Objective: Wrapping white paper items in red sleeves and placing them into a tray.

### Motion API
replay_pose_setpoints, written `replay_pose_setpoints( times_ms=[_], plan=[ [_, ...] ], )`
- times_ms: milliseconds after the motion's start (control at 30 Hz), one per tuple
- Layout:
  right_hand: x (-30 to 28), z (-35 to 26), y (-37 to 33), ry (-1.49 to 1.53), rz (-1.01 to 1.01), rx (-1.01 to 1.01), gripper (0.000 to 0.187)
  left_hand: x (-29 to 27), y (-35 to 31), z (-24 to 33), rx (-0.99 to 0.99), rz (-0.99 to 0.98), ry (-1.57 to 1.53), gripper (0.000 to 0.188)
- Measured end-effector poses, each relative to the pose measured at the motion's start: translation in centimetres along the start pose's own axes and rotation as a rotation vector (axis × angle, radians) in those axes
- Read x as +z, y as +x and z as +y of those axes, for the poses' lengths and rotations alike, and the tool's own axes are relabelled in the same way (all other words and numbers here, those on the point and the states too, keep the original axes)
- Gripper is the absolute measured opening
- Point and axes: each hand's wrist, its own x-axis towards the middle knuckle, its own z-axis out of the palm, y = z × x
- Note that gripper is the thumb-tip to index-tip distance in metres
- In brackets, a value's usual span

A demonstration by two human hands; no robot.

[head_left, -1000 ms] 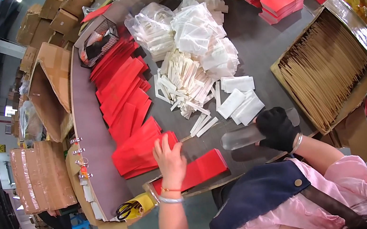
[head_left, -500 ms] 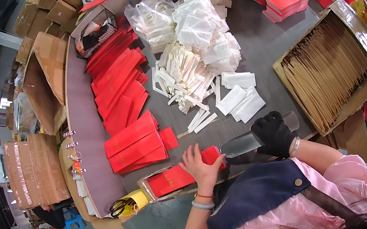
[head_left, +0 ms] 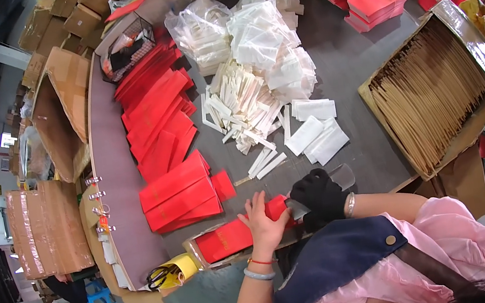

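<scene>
My bare left hand [head_left: 263,224] lies across a stack of red paper envelopes [head_left: 222,242], fingers stretched toward the far edge and thumb toward the right end. The stack rests in a shallow open box at the table's near edge. My right hand [head_left: 318,198], in a black glove, is closed around a clear plastic piece, flat or slightly curved [head_left: 343,176]. Its left end meets the right end of the top red envelope beside my left thumb; how far it reaches inside is hidden.
More red envelopes [head_left: 176,190] fan along the left side. White paper strips and packets [head_left: 246,97] pile up mid-table. At right stands a carton packed with brown sticks [head_left: 430,93]; red bundles [head_left: 374,3] lie behind it. A yellow holder with black scissors [head_left: 175,270] sits at near left.
My right hand has moved left with the clear plastic piece, up to the envelope's right end. My left hand has shifted slightly left and stays on the stack.
</scene>
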Motion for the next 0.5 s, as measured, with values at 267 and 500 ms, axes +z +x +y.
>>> replay_pose_setpoints(
  times_ms=[267, 500],
  plan=[
    [-6.5, 11.8, -9.6, 0.043, 0.576, 0.532, 0.038, 1.0, 9.2, -2.6, 0.263, 0.155, 0.145, 0.010],
    [-6.7, 24.6, -25.4, -0.477, 0.706, 0.945, 0.033, 1.0, 11.0, -1.6, 0.299, 0.053, 0.060, 0.012]
  ],
)
